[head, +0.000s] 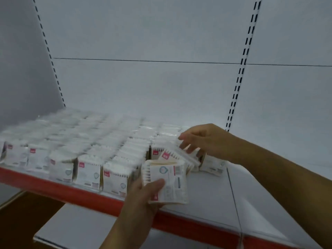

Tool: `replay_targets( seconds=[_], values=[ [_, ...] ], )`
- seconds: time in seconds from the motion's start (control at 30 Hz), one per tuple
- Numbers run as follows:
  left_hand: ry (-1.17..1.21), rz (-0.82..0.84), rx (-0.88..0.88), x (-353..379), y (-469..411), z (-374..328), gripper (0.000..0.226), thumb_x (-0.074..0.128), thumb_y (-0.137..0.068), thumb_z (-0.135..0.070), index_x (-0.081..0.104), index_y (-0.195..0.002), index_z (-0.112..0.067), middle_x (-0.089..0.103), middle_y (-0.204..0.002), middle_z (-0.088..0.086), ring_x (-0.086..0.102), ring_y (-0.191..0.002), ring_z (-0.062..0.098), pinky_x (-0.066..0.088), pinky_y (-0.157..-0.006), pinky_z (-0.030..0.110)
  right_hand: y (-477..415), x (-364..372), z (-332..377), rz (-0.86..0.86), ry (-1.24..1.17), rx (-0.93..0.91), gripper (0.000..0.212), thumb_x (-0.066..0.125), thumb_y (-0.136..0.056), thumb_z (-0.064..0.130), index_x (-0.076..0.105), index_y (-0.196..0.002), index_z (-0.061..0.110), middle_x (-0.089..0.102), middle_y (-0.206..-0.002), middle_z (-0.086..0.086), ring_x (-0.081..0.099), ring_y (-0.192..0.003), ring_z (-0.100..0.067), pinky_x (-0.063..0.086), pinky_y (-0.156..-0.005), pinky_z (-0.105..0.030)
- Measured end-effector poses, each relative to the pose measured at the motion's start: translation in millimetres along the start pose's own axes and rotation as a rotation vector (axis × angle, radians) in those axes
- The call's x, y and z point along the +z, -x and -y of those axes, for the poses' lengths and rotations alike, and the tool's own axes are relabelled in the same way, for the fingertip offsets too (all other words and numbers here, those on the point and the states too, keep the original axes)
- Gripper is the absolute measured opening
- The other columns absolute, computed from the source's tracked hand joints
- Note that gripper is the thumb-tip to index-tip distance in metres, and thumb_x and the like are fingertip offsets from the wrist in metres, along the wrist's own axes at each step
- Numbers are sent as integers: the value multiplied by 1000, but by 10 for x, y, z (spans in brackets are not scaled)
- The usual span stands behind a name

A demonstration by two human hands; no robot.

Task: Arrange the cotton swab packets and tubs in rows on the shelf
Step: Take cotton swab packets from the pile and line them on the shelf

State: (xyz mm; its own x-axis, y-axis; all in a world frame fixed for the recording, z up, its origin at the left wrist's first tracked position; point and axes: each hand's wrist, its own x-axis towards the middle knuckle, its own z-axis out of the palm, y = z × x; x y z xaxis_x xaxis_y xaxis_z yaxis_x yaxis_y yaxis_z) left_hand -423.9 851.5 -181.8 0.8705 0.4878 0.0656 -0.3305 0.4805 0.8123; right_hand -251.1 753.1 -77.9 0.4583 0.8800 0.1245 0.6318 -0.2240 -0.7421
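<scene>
- The held packets (167,184) are a small flat stack, label up, with their long side running roughly from the front edge towards the back of the shelf. They sit over the shelf's front lip, just right of the filled rows.
- The left hand (142,193) grips this stack from its near left corner, thumb curled over the top face and fingers underneath.
- The open slot lies just behind and to the right of the stack. There a few leaning packets (169,155) tilt leftwards against the last upright row.
- The right hand (206,141) is nearer that slot. Its bent fingers touch the top edge of the leaning packets, but blur hides whether they pinch or only steady them.
- One lone packet (212,164) stands just beyond, under the right wrist.
- The rows of packets (86,141) fill the shelf (206,194) leftwards. My guess is that the stack must be stood up and moved back and right.
</scene>
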Motion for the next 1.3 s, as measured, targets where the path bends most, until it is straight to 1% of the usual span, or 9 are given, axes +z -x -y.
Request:
replay_targets(
  seconds=[0.1,0.23,0.4,0.67,0.77,0.97,1.03,1.17,1.3],
  values=[
    [-23,56,-31,72,-91,-14,29,72,-59,3,78,-83,-12,73,-92,19,72,-77,28,57,-55,32,130,30,42,137,-6,49,19,73,-80,32,67,-96,23,75,-88,2,71,-84,-19,57,-79,-38],
    [87,6,-19,75,-202,2,30,69,-55,-2,77,-84,-6,73,-91,21,72,-74,26,56,-52,31,137,-183,-12,-164,57,113,16,78,-76,21,67,-86,25,71,-70,9,65,-62,-11,50,-62,-30],
    [281,-18,-16,23,-224,13,94,96,-19,-21,67,-107,-4,72,-101,17,72,-82,24,58,-57,33,171,-291,-277,-287,388,85,8,73,-79,22,70,-85,27,67,-86,12,63,-78,-6,53,-74,-27],
    [247,-17,-13,-38,-235,50,30,69,-59,-12,78,-87,-9,72,-99,17,72,-83,25,59,-59,35,-31,170,-510,-267,662,-262,22,68,-84,23,72,-103,15,69,-100,2,58,-91,-14,40,-80,-23],
    [153,-27,-35,-52,-239,58,37,63,-60,-9,75,-95,-4,73,-96,18,72,-80,25,58,-57,34,-65,242,-572,-270,656,-302,20,66,-87,21,71,-103,11,64,-103,-3,53,-96,-19,40,-84,-26],
    [-386,-22,57,175,-324,-223,39,76,-58,-10,67,-96,-10,75,-90,12,73,-76,25,57,-53,32,61,-58,-323,-442,261,-299,25,65,-88,31,65,-112,26,62,-102,10,55,-90,-2,39,-77,-18],
    [-715,-22,167,378,-440,-335,41,87,-60,-14,62,-93,-13,74,-84,1,72,-70,18,54,-52,25,187,-189,-141,-277,102,-308,31,68,-83,38,58,-113,39,62,-102,18,57,-89,2,46,-72,-14],
    [-990,57,408,722,-618,-336,42,86,-61,-15,59,-90,-27,70,-81,-18,66,-66,2,49,-51,15,400,-302,-93,-205,315,-415,34,80,-75,28,66,-105,23,64,-94,10,58,-82,-2,45,-66,-12],
    [-1500,61,712,676,-650,-42,74,75,-72,-38,35,-133,-45,43,-133,-28,36,-127,-1,36,-110,34,521,-547,-403,-402,294,-164,23,80,-74,31,57,-80,33,62,-84,10,61,-77,-7,53,-64,-24]
  ],
)
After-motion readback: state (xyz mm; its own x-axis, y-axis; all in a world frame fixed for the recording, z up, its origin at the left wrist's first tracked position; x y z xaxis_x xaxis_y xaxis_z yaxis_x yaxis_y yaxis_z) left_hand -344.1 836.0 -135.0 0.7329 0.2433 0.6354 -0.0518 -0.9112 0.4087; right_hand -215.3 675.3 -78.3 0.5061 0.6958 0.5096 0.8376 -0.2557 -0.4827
